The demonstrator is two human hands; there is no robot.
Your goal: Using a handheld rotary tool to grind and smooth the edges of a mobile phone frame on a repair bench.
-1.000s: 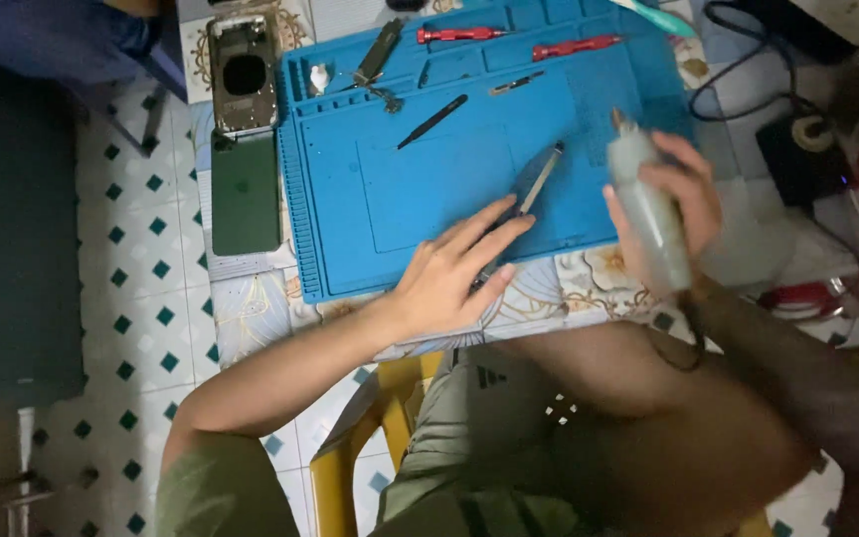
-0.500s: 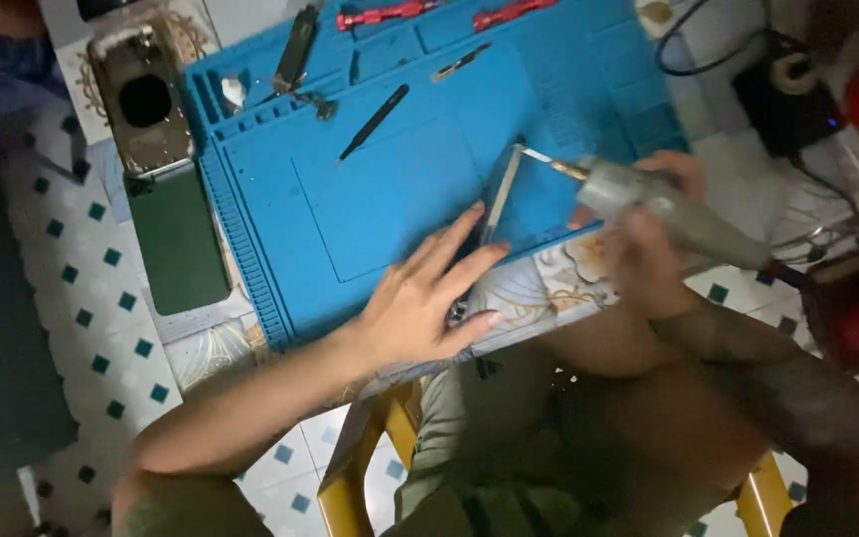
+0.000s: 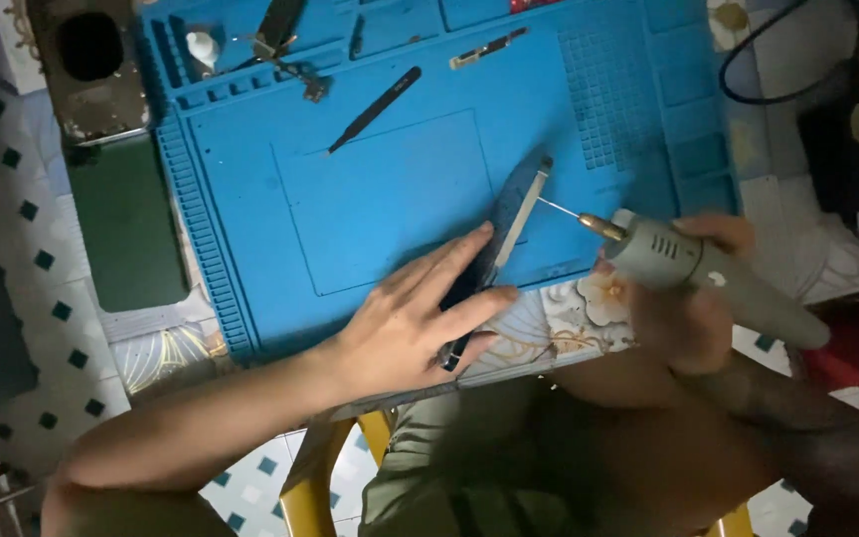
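My left hand (image 3: pixel 412 310) lies flat on a blue work mat (image 3: pixel 390 189), its fingers pressing down on a long dark strip-shaped part (image 3: pixel 509 214) that lies slantwise across the mat's lower edge. My right hand (image 3: pixel 683 298) grips a grey pen-style rotary tool (image 3: pixel 708 273), held nearly level and pointing left. Its thin bit (image 3: pixel 561 210) touches the strip's pale upper edge, just beyond my left fingertips.
Black tweezers (image 3: pixel 375 109) lie on the mat above the strip. Small metal parts and tools (image 3: pixel 285 45) sit along the mat's top. A phone housing (image 3: pixel 91 70) and a dark green phone back (image 3: pixel 126 219) lie left of the mat. Cables (image 3: pixel 827 99) are at right.
My right hand has tipped the rotary tool from upright to level and brought its bit onto the strip. My left hand has stayed on the strip. The view has moved closer.
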